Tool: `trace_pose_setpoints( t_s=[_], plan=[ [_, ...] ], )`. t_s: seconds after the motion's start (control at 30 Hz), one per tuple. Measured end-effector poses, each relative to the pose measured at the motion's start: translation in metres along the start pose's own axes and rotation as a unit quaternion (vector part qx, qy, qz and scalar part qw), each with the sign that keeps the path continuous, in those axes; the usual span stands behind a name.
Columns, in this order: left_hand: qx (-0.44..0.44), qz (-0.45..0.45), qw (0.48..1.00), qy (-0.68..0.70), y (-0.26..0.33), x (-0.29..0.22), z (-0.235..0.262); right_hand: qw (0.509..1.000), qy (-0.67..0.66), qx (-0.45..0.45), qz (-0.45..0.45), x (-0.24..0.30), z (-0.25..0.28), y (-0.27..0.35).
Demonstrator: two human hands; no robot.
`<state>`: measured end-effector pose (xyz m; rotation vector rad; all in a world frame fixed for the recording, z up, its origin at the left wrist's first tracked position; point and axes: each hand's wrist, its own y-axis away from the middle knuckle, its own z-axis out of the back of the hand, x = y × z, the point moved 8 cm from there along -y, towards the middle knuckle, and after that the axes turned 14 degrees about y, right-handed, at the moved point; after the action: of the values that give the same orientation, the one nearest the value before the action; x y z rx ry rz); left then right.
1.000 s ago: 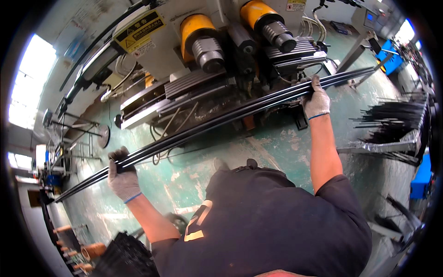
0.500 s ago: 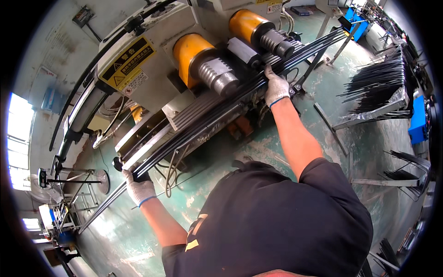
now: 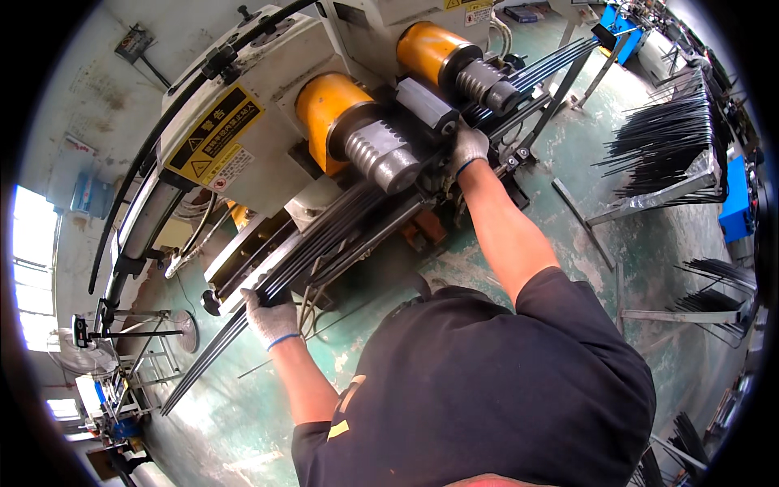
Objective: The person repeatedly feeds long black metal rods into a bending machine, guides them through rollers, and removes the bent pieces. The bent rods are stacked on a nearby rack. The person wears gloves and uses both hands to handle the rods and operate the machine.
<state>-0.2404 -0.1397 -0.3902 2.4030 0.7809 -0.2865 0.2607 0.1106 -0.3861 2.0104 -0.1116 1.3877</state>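
Note:
A bundle of long, thin dark metal rods (image 3: 304, 261) runs slantwise along the front of a machine, below its ribbed steel rollers (image 3: 383, 156). My left hand (image 3: 272, 319), in a pale knit glove with a blue cuff, is wrapped round the bundle toward its lower left end, thumb on the upper side. Farther right, my gloved right hand (image 3: 469, 149) grips the rods beside a grey block (image 3: 425, 105) between the rollers. Most of its fingers are hidden behind the hand and the machine parts.
Orange cylinders (image 3: 333, 114) and a yellow-black warning label (image 3: 215, 134) are on the machine. Racks of dark rods (image 3: 665, 138) stand to the right on the green floor. A metal stand (image 3: 564, 97) props the rods' far right end. A fan (image 3: 79, 351) stands at left.
The rods have shifted inward, under the rollers and closer to the machine. My left hand has moved right and slightly up with them; my right hand has moved a little left.

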Motion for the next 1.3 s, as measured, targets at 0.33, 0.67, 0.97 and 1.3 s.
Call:
trace_pose_setpoints(
  t_s=[0.33,0.67,0.97,1.3],
  plan=[
    [0.048,-0.068,0.996,0.009,-0.043,-0.027,0.025,0.999,-0.003,0.047,-0.011,0.026,-0.005,0.046],
    [0.085,0.034,0.993,-0.074,-0.008,0.056,-0.017,0.995,0.019,0.088,-0.054,0.005,-0.008,0.025],
    [0.071,-0.033,0.996,0.053,-0.063,-0.061,0.019,0.973,0.05,0.174,0.146,-0.02,-0.006,-0.058],
    [0.088,0.009,0.996,-0.012,-0.014,0.024,-0.016,0.985,0.029,0.055,0.159,-0.021,0.047,0.005]
  ],
)
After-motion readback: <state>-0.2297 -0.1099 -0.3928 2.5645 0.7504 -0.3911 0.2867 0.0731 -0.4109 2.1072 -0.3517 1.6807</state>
